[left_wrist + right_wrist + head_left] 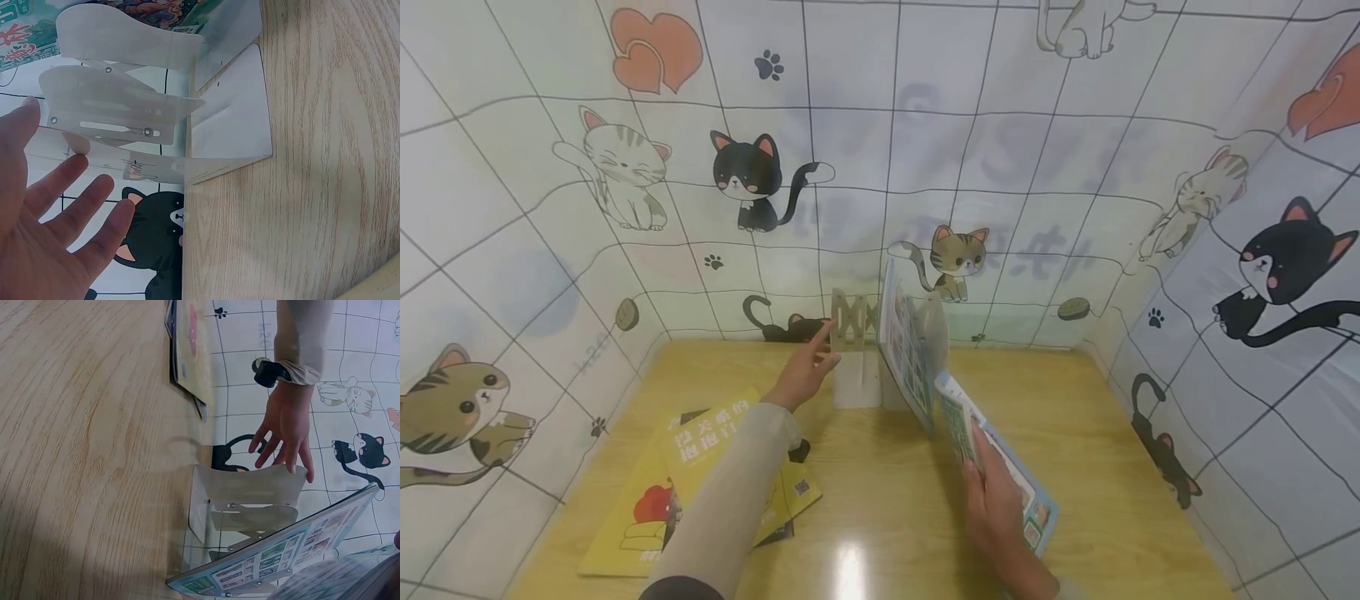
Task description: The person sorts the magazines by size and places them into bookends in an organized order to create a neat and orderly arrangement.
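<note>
A white expandable book stand [850, 333] with crossed metal struts stands near the back wall. My left hand [805, 375] touches its left end panel, fingers extended and spread; in the left wrist view the hand [59, 231] lies beside the panels [119, 106]. One thin book [906, 350] with a blue-green cover leans upright in the stand, its lower front corner jutting forward. To the right of it, my right hand [996, 500] grips a light-blue book [1026, 492], tilted above the table. The right wrist view shows the standing book [269, 562] at an angle.
Several yellow-covered books [722, 442] lie overlapped on the left of the wooden table [880, 492], partly beneath my left forearm. A wall covering [850, 167] with cat drawings encloses the back and both sides.
</note>
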Motion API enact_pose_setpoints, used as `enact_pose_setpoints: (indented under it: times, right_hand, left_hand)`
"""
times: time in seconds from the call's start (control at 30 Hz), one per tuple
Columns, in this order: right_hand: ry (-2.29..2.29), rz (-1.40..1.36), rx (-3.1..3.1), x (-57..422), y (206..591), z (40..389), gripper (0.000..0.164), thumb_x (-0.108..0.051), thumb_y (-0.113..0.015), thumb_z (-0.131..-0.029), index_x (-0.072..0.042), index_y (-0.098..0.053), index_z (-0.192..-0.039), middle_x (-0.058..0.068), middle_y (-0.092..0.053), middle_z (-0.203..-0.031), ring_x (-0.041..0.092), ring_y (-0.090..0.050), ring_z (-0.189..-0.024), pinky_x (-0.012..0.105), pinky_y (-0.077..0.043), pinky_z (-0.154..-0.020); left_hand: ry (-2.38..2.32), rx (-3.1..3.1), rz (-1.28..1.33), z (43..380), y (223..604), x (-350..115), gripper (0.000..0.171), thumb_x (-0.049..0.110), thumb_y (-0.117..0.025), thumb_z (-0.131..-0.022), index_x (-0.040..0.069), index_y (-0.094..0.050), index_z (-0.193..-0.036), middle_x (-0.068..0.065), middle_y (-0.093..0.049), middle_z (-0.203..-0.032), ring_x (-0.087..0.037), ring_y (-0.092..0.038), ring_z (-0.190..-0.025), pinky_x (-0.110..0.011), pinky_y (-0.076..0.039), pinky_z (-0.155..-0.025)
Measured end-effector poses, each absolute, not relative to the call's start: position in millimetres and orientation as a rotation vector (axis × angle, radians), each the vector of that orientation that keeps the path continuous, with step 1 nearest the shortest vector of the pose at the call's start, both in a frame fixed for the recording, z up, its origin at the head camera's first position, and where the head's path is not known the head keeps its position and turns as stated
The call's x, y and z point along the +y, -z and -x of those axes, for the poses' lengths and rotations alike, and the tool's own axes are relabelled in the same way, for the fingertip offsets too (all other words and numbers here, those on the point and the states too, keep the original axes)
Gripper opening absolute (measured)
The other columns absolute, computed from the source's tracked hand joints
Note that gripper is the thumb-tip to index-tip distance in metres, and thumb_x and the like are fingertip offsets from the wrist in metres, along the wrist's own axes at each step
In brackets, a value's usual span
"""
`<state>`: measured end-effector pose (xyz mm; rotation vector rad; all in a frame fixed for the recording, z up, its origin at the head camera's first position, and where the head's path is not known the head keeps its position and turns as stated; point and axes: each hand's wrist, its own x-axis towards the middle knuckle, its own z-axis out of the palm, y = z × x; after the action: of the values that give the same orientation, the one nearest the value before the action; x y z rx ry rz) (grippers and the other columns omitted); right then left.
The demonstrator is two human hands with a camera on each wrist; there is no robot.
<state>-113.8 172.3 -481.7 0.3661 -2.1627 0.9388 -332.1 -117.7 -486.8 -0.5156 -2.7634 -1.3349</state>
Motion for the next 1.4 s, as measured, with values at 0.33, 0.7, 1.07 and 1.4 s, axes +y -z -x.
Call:
enact_pose_setpoints:
  times: [0.33,0.7,1.07,1.4]
  right_hand:
    - [-1.025,-0.395,-2.104,167.3,479.0,109.0,0.059,0.016,-0.057,-0.084,0.004,-0.047,-0.141,0.022,-0.057,-0.13,0.023,-0.052,-0.121,0.014,-0.034,-0.1]
    - [-1.132,-0.407,-2.024,149.1,461.3,116.2,0.058,0.017,-0.055,-0.085,0.002,-0.048,-0.141,0.019,-0.056,-0.134,0.022,-0.053,-0.12,0.018,-0.045,-0.091]
    - [-1.107,-0.475,-1.879,138.2,447.9,131.1,0.058,0.025,-0.053,-0.077,0.013,-0.049,-0.133,0.028,-0.057,-0.128,0.017,-0.052,-0.122,0.022,-0.043,-0.095]
    - [-1.179,-0.62,-1.734,130.1,425.8,144.1,0.056,0.024,-0.046,-0.079,0.018,-0.043,-0.134,0.031,-0.052,-0.131,0.027,-0.051,-0.125,0.032,-0.043,-0.099]
  left_hand:
    - [1.334,-2.754,0.527,330.4,487.2,-118.5,0.063,0.026,-0.053,-0.102,0.029,-0.021,-0.156,-0.018,-0.053,-0.135,-0.036,-0.058,-0.109,-0.053,-0.048,-0.088]
    - [1.35,-2.745,0.542,331.5,490.3,-118.2,0.064,0.027,-0.052,-0.102,0.033,-0.019,-0.156,-0.018,-0.053,-0.134,-0.036,-0.058,-0.11,-0.054,-0.047,-0.09]
    - [1.345,-2.764,0.528,332.2,489.1,-119.0,0.065,0.028,-0.053,-0.102,0.039,-0.017,-0.155,-0.019,-0.053,-0.135,-0.037,-0.058,-0.111,-0.054,-0.047,-0.09]
    - [1.333,-2.744,0.565,333.7,490.6,-119.7,0.064,0.026,-0.053,-0.102,0.028,-0.02,-0.156,-0.021,-0.053,-0.134,-0.037,-0.058,-0.11,-0.054,-0.048,-0.089]
